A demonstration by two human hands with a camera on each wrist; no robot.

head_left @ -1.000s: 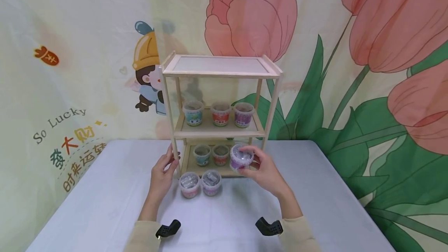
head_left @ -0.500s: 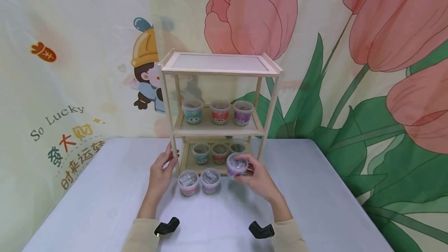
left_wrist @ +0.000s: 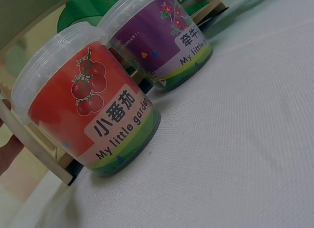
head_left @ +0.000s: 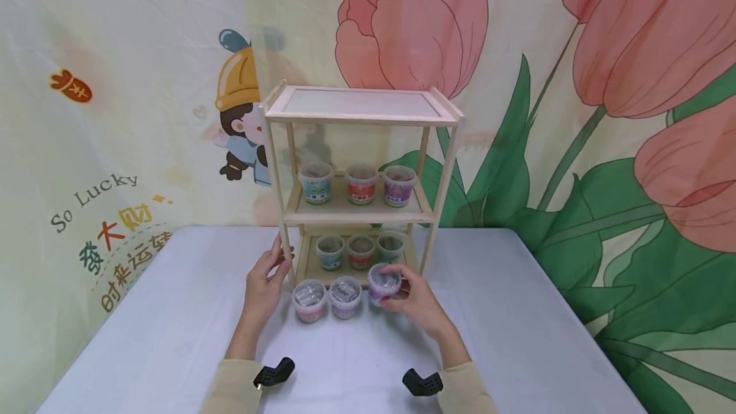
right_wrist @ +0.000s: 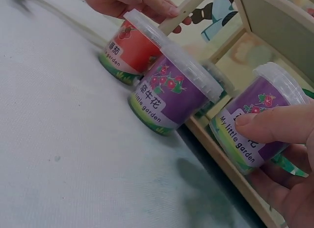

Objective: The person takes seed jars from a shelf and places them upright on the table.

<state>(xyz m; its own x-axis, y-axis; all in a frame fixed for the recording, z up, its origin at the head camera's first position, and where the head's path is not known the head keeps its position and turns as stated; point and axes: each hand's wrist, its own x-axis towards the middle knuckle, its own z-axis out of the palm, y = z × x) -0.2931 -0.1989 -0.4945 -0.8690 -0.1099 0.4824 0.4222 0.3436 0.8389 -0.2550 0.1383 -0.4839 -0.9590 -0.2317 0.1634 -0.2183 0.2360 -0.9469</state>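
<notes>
From where I stand, the person's right hand [head_left: 418,299] is grasping a purple tub [head_left: 379,286] at the lower centre of the head view, fingers on one side and thumb on the other. In the right wrist view that tub sits at the right, tilted, its label reading "My little garden". I cannot tell whether its base touches anything.

The left hand [head_left: 262,286], left of centre, has its fingers curled round the front post [head_left: 274,165] of a pale wooden rack [head_left: 359,216]. Just right of that hand, a red-labelled tub [head_left: 310,313] and a second purple tub [head_left: 345,309] stand upright side by side on the white table [head_left: 172,350], before the rack.

In the middle of the frame, the rack's middle shelf bears three tubs in a row: blue [head_left: 316,191], red [head_left: 361,191] and purple [head_left: 398,191]. Three more tubs [head_left: 361,259] line the bottom shelf. Behind everything hangs a backdrop [head_left: 172,30] printed with large pink tulips.
</notes>
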